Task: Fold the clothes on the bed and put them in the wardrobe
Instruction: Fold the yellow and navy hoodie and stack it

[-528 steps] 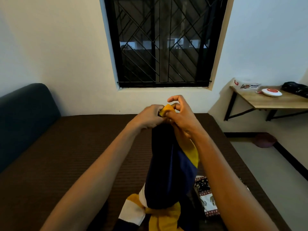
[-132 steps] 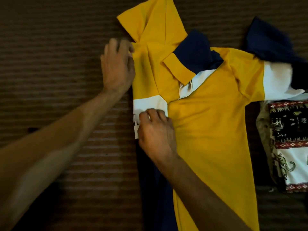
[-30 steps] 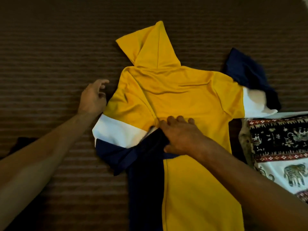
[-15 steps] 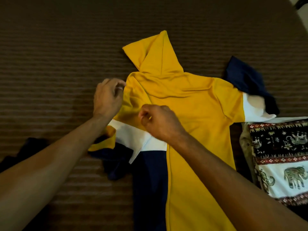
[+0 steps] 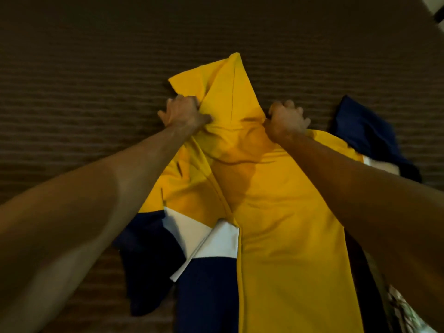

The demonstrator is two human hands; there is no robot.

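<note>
A yellow, white and navy hoodie [image 5: 283, 212] lies back-up on the brown ribbed bed cover [image 5: 84, 80], its pointed hood [image 5: 223, 85] toward the far side. My left hand [image 5: 182, 112] grips the fabric at the left base of the hood, thumb pressed into a bunched fold. My right hand [image 5: 286, 120] grips the fabric at the right base of the hood, at the shoulder. The left sleeve [image 5: 182, 231] is folded in over the body, showing white and navy bands. The right sleeve [image 5: 370, 135] spreads out to the right, its navy end crumpled.
A patterned cloth [image 5: 406, 313] shows at the lower right edge, mostly hidden by my right forearm. The bed cover stretches on to the left and beyond the hood. A sliver of pale floor [image 5: 436, 6] shows at the top right corner.
Both hands left the folded left sleeve and moved up to the neck, one on each side of the hood. The fabric there is now bunched.
</note>
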